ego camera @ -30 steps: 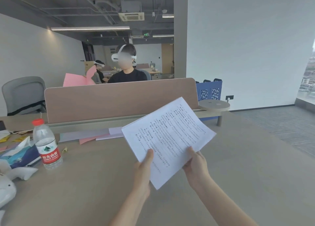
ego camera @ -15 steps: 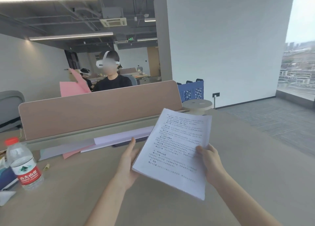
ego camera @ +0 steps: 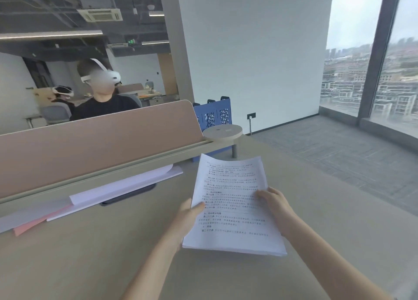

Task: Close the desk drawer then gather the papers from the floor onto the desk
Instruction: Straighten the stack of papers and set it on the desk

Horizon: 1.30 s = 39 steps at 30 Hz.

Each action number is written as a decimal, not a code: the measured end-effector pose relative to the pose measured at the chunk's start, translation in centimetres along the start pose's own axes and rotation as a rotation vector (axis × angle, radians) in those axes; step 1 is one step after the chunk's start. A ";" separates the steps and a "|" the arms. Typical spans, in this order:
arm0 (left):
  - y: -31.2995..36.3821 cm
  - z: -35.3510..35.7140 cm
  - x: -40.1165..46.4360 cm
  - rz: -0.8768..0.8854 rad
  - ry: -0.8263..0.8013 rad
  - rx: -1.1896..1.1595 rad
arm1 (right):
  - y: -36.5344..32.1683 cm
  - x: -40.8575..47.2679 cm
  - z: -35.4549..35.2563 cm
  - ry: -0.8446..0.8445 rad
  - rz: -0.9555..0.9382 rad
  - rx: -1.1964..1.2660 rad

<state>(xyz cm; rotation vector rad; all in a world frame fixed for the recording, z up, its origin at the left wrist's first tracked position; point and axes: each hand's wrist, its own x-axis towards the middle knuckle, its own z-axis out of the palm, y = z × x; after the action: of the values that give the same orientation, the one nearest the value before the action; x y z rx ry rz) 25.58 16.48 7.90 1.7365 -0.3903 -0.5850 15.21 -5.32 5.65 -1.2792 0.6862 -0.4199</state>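
A stack of white printed papers [ego camera: 230,200] is held low over the beige desk [ego camera: 90,254], near its right side. My left hand [ego camera: 187,218] grips the stack's left edge, thumb on top. My right hand [ego camera: 274,205] grips the right edge, thumb on the printed page. The stack's near edge looks close to the desk surface; whether it touches I cannot tell. The desk drawer and the floor beneath the desk are out of view.
White and pink sheets [ego camera: 108,193] and a dark flat device [ego camera: 129,194] lie along the tan divider panel [ego camera: 90,146]. A round side stand [ego camera: 222,132] and blue bin [ego camera: 213,116] sit beyond the desk's far end. A person with a headset [ego camera: 101,89] sits opposite. Grey carpet lies to the right.
My view has swung right, so the water bottle left the frame. The papers have turned to face me squarely and come down closer to the desk, still held in both hands.
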 end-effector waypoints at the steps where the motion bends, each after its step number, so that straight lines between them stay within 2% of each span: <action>1: -0.1 0.7 0.5 0.005 -0.002 -0.009 | 0.0 0.5 -0.7 0.014 0.014 -0.020; 9: -0.7 6.1 5.0 -0.045 0.005 -0.083 | -0.3 4.8 -5.9 0.163 0.050 -0.188; 15: -0.7 10.0 8.2 -0.047 0.014 -0.019 | -1.4 7.9 -9.4 0.181 0.012 -0.310; 19: -0.5 12.2 10.1 -0.010 0.104 0.039 | -1.9 10.9 -11.2 0.134 0.019 -0.431; 25: -0.2 14.2 13.0 0.094 0.288 0.229 | -2.3 15.6 -11.5 0.150 -0.064 -0.567; 31: -0.4 15.1 15.6 0.151 0.241 0.559 | -3.0 19.3 -11.1 0.142 -0.081 -0.734; 39: -0.1 16.4 17.5 0.200 0.242 0.868 | -3.3 21.9 -11.2 0.159 -0.176 -1.016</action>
<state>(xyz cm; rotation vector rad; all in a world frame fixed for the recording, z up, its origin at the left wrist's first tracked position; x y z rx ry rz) 30.43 -6.25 1.85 2.5162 -0.7003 -0.0287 24.03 -28.28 2.26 -2.2935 0.9739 -0.3153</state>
